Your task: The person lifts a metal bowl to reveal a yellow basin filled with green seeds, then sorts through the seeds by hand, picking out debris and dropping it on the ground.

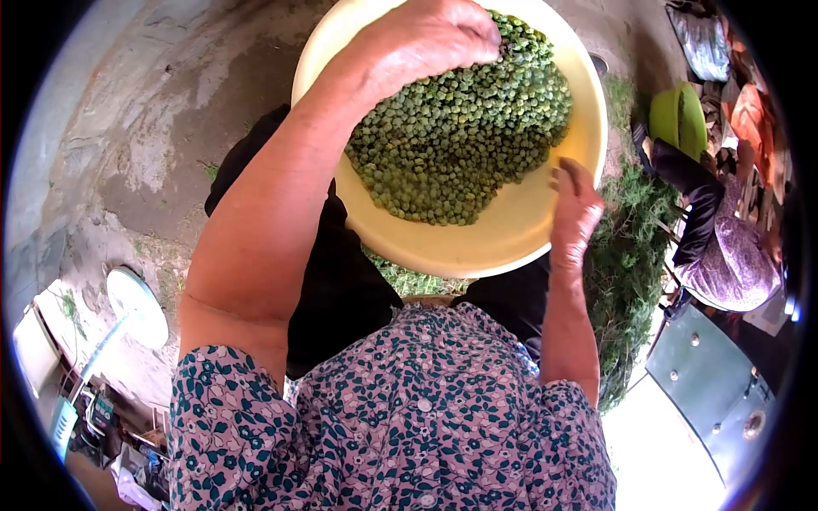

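Note:
A large pale yellow basin rests over my lap, holding a heap of small round green berries that look like green peppercorns. At the basin's far side, my left hand is closed above the heap, fingers curled and pressed together; I cannot tell what is in them. My right hand is at the right inner wall, beside the bare part of the basin. Its fingers are bent and slightly apart, with nothing visible between them.
To the right sits another person in purple patterned clothing beside a lime green basin. Cut green foliage lies between us. A metal door panel is at lower right. On the left are a wall and a round pale blue object with a long handle.

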Action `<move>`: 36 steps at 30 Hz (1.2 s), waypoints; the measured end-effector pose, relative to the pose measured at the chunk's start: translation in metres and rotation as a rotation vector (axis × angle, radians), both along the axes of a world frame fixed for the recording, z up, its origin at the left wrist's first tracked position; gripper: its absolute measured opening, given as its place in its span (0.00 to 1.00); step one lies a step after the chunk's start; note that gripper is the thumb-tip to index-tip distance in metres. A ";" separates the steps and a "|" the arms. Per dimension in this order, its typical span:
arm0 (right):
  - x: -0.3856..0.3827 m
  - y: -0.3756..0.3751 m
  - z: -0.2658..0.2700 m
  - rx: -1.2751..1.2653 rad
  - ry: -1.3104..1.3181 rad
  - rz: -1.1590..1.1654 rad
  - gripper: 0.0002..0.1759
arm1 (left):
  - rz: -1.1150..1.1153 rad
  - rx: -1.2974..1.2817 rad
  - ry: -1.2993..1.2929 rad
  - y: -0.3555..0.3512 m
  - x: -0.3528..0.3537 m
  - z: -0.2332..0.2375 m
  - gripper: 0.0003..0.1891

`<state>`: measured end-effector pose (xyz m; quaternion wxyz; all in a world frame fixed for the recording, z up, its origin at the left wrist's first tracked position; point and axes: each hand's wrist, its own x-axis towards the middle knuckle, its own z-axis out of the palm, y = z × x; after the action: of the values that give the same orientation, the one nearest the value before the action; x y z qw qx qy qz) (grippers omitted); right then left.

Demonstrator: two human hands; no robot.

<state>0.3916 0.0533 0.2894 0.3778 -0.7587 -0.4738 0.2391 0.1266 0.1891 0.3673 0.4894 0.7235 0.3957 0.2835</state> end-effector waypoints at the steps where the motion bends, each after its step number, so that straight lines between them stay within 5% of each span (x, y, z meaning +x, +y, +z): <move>1: -0.015 0.008 -0.009 -0.030 0.093 0.051 0.10 | 0.102 -0.214 -0.175 0.001 0.000 -0.004 0.07; 2: -0.029 0.015 -0.015 -0.075 0.159 0.064 0.11 | 0.203 -0.426 -0.351 0.002 0.001 -0.007 0.07; 6: -0.047 0.035 -0.065 -0.142 0.485 -0.051 0.12 | 0.255 -0.409 -0.541 0.006 -0.005 -0.008 0.06; 10: -0.057 0.055 -0.081 -0.181 0.654 -0.216 0.09 | 0.323 -0.483 -0.537 0.002 -0.003 0.002 0.05; 13: -0.072 0.065 -0.084 -0.194 0.831 -0.557 0.07 | 0.298 -0.510 -0.592 0.003 -0.001 0.000 0.05; 24: -0.090 0.090 -0.097 -0.206 1.026 -0.941 0.09 | 0.263 -0.537 -0.654 0.002 0.002 -0.004 0.06; 36: -0.072 0.054 -0.108 -0.186 1.154 -0.531 0.08 | 0.234 -0.517 -0.641 -0.001 0.001 -0.005 0.06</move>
<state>0.3194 0.1073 0.1815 0.5511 -0.6291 0.0325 0.5473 0.1275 0.1883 0.3621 0.7173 0.4027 0.3612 0.4392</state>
